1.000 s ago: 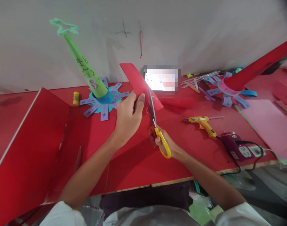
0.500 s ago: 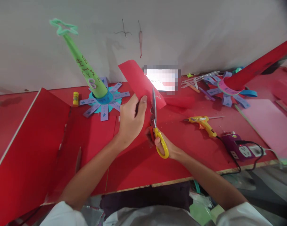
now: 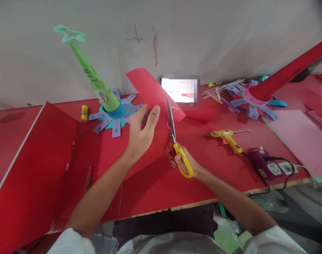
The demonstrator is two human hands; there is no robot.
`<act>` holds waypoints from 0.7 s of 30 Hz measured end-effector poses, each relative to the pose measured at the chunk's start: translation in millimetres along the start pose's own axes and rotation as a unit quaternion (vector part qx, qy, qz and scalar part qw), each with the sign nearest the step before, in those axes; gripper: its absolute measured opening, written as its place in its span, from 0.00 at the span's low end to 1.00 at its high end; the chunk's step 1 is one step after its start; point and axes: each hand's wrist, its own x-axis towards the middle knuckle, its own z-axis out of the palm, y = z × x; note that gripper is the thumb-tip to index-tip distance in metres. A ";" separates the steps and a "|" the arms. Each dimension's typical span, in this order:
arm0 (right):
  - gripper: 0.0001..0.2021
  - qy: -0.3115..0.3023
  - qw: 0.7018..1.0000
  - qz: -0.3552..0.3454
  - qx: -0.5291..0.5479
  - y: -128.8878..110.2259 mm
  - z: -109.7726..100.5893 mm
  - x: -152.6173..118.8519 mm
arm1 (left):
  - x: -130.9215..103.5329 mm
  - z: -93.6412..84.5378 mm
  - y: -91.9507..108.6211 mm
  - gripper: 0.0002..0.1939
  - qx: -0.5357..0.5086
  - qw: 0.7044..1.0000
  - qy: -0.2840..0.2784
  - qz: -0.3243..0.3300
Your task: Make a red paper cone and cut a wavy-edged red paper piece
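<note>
A curled sheet of red paper (image 3: 146,84) is pinched by my left hand (image 3: 142,130), thumb on top, above the red table. My right hand (image 3: 186,158) grips a pair of scissors (image 3: 186,165) with yellow and red handles, its fingers through the loops. The blades point up and away from me and lie across the paper's near edge, just right of my left thumb. A pale drawn line shows on the paper to the right of the blades. The cut edge there looks wavy.
A green paper cone (image 3: 97,83) on a blue base stands left, beside a glue stick (image 3: 84,113). A yellow glue gun (image 3: 226,137) and purple power socket (image 3: 265,165) lie right. Behind are a lit screen (image 3: 176,92) and a red cone (image 3: 290,70). A red board (image 3: 36,158) leans at left.
My left hand and the red paper have shifted slightly left. The scissors have tilted a little, with their handles lower and further right.
</note>
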 end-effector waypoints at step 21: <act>0.38 -0.075 0.997 -0.022 0.028 -6.2 3.2 4.8 | 7.9 -6.7 8.7 0.31 0.001 1.000 -0.011 -0.017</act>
